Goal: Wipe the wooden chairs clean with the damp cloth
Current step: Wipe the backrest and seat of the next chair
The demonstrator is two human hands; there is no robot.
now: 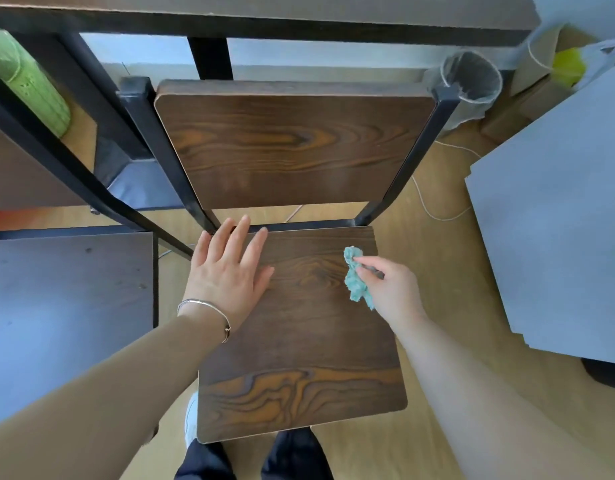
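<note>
The left hand point(226, 271) is pressing flat, fingers point(237, 233) spread, at 10 o'clock on the dark wood-grain chair seat point(299, 341) while the right hand point(394, 289) is pinching the crumpled teal cloth point(355, 280) at 2 o'clock; opening it out would likely be wiping wider

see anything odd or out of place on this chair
Nothing damaged or spilled. The only oddity: the cloth is a crumpled wad pinched in the right hand, not spread flat on the seat. The left hand rests flat on it.
</note>
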